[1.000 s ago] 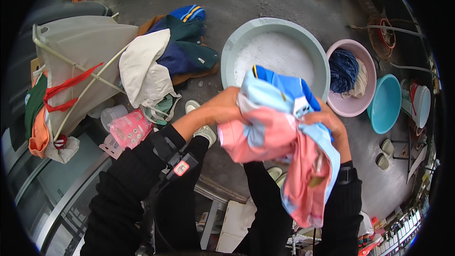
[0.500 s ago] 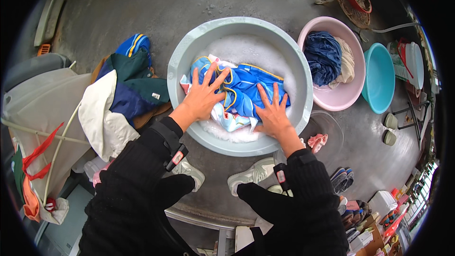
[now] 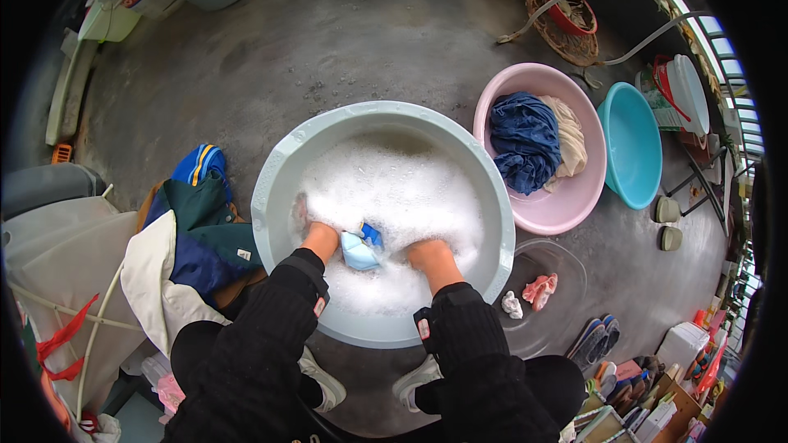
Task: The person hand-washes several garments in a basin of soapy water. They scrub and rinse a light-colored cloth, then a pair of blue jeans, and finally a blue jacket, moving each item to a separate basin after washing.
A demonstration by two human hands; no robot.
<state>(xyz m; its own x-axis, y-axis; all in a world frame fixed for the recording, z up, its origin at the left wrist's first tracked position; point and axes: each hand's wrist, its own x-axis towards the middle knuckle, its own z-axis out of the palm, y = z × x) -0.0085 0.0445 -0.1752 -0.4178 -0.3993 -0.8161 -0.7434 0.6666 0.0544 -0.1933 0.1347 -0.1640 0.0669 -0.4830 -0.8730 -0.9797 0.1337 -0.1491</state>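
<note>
Thick white suds (image 3: 394,184) fill the large grey-green tub (image 3: 264,197) in front of me. Both my hands are sunk in them up to about the wrists. Of my left hand (image 3: 322,239), only the back near the wrist shows, at the left of the tub. My right hand (image 3: 432,258) is under the foam to the right, its fingers hidden too. Between them a light-blue and blue wet garment (image 3: 359,253) pokes up through the suds. The rest of it is covered, and I cannot see whether either hand grips it.
Right of the tub stand a pink basin (image 3: 538,217) with navy and cream clothes and a teal basin (image 3: 630,148). A clear round lid or basin (image 3: 566,267) lies nearer, beside small pink and white cloths. Piled clothes (image 3: 201,234) lie on the left; slippers (image 3: 595,340) sit at right.
My hands, spread on top of the blue garment before, have gone down into the suds. Most of the garment has sunk under the foam. The view has shifted, so the tub appears lower.
</note>
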